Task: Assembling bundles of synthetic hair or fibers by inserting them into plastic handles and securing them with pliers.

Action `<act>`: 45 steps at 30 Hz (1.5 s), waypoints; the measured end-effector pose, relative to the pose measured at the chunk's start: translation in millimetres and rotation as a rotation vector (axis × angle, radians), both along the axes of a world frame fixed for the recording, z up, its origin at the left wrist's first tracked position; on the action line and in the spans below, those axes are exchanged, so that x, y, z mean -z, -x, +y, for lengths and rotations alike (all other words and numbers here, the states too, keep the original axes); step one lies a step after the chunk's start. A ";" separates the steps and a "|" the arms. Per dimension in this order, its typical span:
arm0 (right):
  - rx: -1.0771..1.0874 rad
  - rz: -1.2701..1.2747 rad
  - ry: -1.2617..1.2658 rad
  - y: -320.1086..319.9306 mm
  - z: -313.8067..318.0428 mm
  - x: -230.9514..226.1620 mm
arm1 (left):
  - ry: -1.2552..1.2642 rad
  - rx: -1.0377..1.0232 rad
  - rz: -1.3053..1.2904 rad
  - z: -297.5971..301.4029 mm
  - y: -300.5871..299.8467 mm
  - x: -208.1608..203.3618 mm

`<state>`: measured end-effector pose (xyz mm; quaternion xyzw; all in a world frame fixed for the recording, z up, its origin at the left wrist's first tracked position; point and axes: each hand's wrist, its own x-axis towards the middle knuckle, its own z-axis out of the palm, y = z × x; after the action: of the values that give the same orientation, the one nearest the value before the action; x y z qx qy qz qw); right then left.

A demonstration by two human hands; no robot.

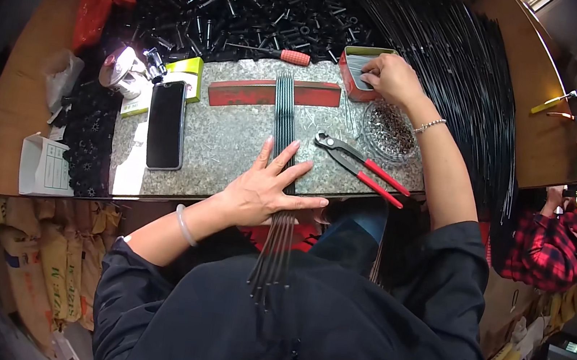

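My left hand [264, 190] lies with spread fingers over a row of thin dark metal rods [284, 110], pressing them to the stone slab [224, 142] at its front edge. Their far ends rest across a low red metal bar [245, 92]; the near ends hang past the edge toward my lap. My right hand [394, 79] dips into a red tin [354, 87] of thin grey wire pieces, fingertips drawn together. Whatever it pinches is too small to make out. In front of the tin are a glass bowl [412, 152] of small brown parts and red-handled pincers [366, 170].
A phone [166, 127] and a yellow-green box [190, 69] lie at the left. Behind the slab are a red-handled screwdriver [295, 58] and heaped black plastic parts [253, 8]. Long black rods [456, 71] fill the right. A person in a checked shirt [549, 251] sits beyond.
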<state>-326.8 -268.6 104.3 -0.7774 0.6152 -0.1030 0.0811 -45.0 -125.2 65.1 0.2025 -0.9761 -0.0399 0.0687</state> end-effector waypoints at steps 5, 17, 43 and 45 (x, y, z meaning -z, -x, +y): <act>-0.022 0.079 0.025 -1.6 -7.0 4.8 | -0.010 0.007 0.021 -1.8 0.0 6.1; -0.128 0.090 0.214 0.8 -3.0 6.2 | -0.074 0.012 -0.002 0.5 -2.4 0.5; -0.172 -0.331 0.038 -84.8 0.9 33.2 | 0.046 -0.007 0.022 -0.4 -1.1 9.1; -0.177 -0.324 0.048 -85.1 0.5 33.8 | 0.034 -0.004 0.024 -0.3 -1.4 9.2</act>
<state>-241.7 -268.1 70.5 -0.8036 0.5204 -0.2341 0.1691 -43.6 -125.5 55.9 0.2029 -0.9753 -0.0255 0.0838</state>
